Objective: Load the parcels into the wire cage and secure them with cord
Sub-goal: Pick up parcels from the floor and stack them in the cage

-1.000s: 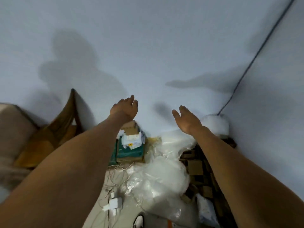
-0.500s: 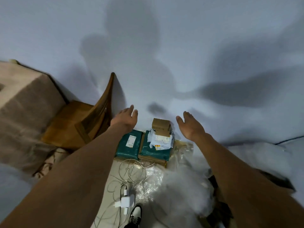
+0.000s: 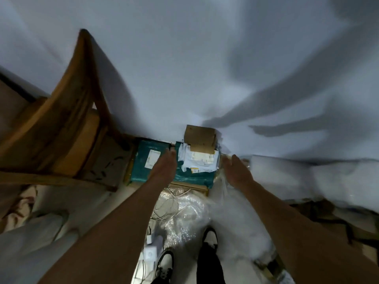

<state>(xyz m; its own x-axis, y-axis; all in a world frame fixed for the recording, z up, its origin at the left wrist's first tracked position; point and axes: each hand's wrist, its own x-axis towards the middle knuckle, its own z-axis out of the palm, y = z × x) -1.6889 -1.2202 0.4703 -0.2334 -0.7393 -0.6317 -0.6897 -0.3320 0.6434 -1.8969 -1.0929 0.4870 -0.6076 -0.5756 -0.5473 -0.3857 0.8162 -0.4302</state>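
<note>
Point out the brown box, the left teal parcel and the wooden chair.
brown box [image 3: 200, 136]: head view, on its top face.
left teal parcel [image 3: 141, 160]: head view, on the teal wrap left of its label.
wooden chair [image 3: 67, 83]: head view, on the curved backrest.

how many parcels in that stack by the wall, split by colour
Teal parcels: 2, one on the left and one on the right under the others
White mailer bags: 1 bundle; it may hold more than one, too blurred to tell
Brown cardboard box: 1 on top
Total: 4 at least
</note>
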